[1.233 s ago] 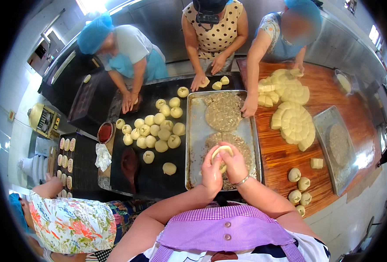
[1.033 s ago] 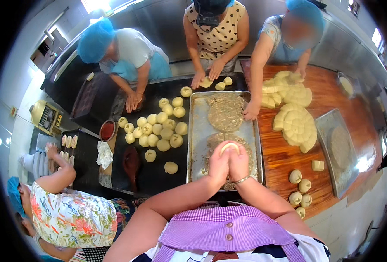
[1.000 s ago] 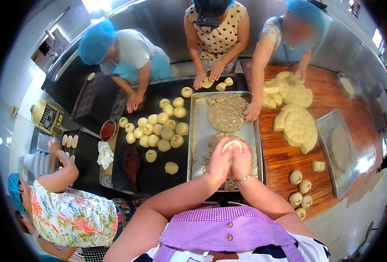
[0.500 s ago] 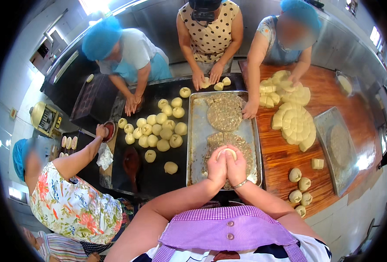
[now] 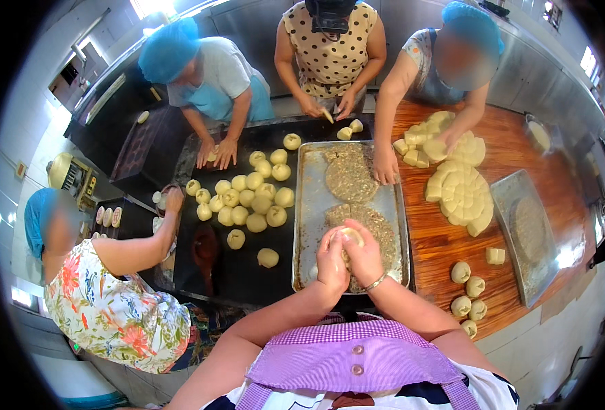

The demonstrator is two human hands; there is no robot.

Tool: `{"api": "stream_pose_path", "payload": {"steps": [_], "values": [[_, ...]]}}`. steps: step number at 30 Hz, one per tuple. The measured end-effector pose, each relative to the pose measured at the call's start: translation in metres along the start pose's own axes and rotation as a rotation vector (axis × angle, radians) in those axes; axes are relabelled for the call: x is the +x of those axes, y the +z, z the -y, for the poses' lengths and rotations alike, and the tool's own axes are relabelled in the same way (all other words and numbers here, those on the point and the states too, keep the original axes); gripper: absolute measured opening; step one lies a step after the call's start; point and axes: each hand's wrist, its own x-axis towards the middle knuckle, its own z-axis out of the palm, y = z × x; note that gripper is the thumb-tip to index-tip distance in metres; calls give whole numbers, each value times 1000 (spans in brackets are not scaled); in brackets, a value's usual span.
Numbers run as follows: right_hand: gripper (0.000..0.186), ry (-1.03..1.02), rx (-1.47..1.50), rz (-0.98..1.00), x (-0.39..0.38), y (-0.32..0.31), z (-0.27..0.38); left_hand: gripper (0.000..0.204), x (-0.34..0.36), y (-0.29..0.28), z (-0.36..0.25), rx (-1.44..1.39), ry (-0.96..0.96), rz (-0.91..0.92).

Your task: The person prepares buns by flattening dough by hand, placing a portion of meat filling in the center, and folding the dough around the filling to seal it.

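Observation:
My left hand (image 5: 331, 263) and my right hand (image 5: 366, 258) are cupped together over the near part of a metal tray (image 5: 298, 232). Between them they grip a pale ball of dough (image 5: 352, 236), mostly covered by my fingers and thumbs. A bracelet circles my right wrist. Beneath and beyond my hands, a crumbly, nutty-looking filling (image 5: 350, 178) lies in two rounded heaps. To the left, several pale dough balls (image 5: 248, 198) are grouped on a black work surface. A dark brown wooden spoon (image 5: 205, 249) rests near them.
On the right, a wooden tabletop (image 5: 425, 273) carries cut dough portions (image 5: 459, 195), several dough balls (image 5: 476, 287) and a second metal tray (image 5: 521, 273). Co-workers stand along the far side; one presses dough, another holds a flattened piece (image 5: 327, 115). A person in a floral top (image 5: 111, 307) works at left.
My hands have parted slightly around the dough, turning it. The far middle co-worker has lifted a flat dough piece. The person at left has shifted their hand, and a striped garment has left view.

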Motion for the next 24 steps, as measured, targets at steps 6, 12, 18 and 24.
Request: {"api": "stream_pose_path", "payload": {"steps": [6,12,18,24], "values": [[26,-74,19,-113,-5,14,-9,33,7,-14,5,559,408,94],[31,30,191,54,-12,11,6,37,6,-17,-18,248,244,128],[34,-14,100,116,-23,3,12,29,-13,-13,-6,386,401,125],[33,-131,-14,-13,-17,1,-7,28,-9,-10,-12,741,610,232]]}}
